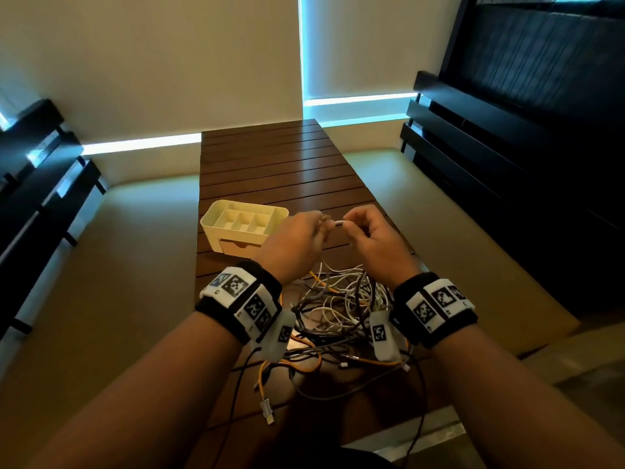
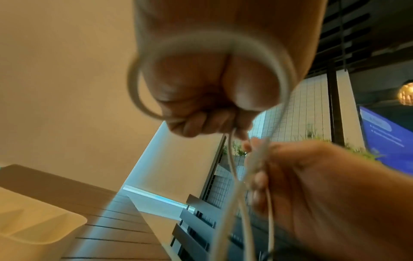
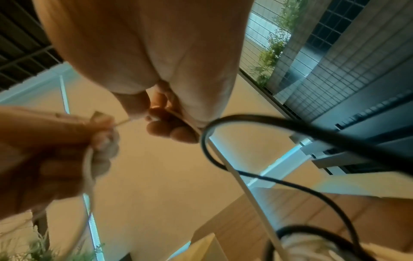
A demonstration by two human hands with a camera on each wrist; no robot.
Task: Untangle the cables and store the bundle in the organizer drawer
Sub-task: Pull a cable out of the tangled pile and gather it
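A tangle of white, grey, black and orange cables (image 1: 341,316) lies on the slatted wooden table (image 1: 270,164) between my wrists. Both hands are raised above it, close together. My left hand (image 1: 297,238) grips looped white cable (image 2: 223,40) in its curled fingers. My right hand (image 1: 368,231) pinches a white cable end (image 1: 338,223) between thumb and fingers, and the white cable (image 3: 245,190) runs down from it. A black cable (image 3: 290,127) loops past my right hand. The cream organizer (image 1: 243,228) stands left of the hands, its drawer (image 1: 241,248) at the front.
Dark slatted benches (image 1: 37,184) flank the table on the left and on the right (image 1: 473,157). A white plug (image 1: 267,409) and an orange cable (image 1: 260,377) hang near the table's front edge. The far half of the table holds nothing.
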